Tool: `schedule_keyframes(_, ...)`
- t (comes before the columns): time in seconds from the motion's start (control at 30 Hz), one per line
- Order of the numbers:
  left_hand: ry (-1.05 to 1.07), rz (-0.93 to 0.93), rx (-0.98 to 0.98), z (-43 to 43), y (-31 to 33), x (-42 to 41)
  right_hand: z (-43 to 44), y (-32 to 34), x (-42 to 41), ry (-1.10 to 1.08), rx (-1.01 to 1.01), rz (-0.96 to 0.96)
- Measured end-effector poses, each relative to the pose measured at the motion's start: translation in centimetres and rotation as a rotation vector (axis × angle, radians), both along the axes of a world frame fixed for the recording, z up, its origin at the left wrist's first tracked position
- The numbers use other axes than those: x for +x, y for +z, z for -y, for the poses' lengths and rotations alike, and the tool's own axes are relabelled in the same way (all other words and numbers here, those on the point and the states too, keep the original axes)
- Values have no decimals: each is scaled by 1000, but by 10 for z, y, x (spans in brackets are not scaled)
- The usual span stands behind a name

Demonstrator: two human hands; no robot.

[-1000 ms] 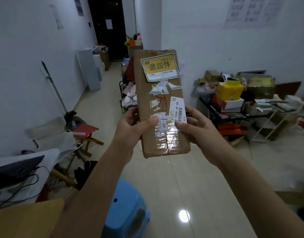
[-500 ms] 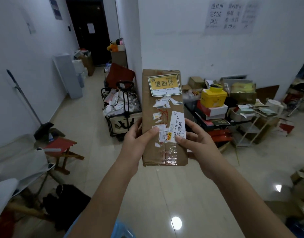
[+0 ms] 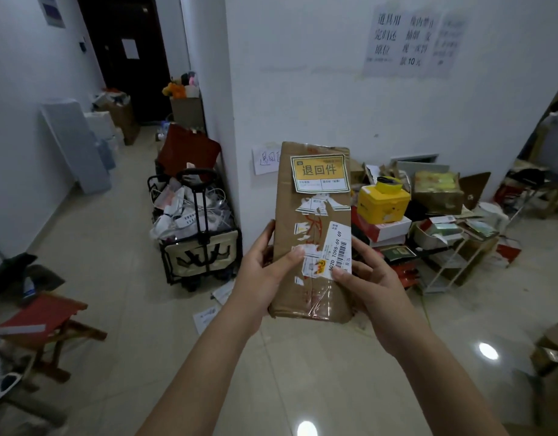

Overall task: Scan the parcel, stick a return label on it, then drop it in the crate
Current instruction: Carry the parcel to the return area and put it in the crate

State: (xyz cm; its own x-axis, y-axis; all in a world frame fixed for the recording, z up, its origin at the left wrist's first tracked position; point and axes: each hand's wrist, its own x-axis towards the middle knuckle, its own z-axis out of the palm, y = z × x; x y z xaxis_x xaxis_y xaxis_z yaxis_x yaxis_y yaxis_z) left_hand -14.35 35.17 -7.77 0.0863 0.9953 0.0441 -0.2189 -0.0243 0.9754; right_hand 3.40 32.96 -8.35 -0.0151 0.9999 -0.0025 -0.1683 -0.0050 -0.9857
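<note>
Between two hands, left (image 3: 265, 275) and right (image 3: 370, 284), one parcel (image 3: 312, 234) (two labels), fingers (image 3: 295, 254) pinching it.

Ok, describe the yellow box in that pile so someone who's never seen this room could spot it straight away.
Look along the white wall to the clutter at its foot, right of the parcel held in both hands. The yellow box sits on a red-and-white carton. It is the only bright yellow one among brown cardboard.

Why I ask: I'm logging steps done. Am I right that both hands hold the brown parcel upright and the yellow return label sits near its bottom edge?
Not quite. The head view shows the yellow return label near the top edge of the parcel. The left hand and right hand do hold it upright.
</note>
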Motion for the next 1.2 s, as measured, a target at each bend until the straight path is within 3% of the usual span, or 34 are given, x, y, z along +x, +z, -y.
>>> schedule_keyframes(0.37,-46,-80,-37,-143,-15,-20,-141,-18,-25,-45,-18,12)
schedule_keyframes(0.73,55,-228,18,-293,-38,-6,-307,-48,-16,13,-11,64)
schedule_keyframes(0.93,117,-268,8,-386,-51,16,-405,-47,-3,30,92,143)
schedule_keyframes(1.2,189,-197,-27,-473,-67,45,-494,-63,14,-5,125,235)
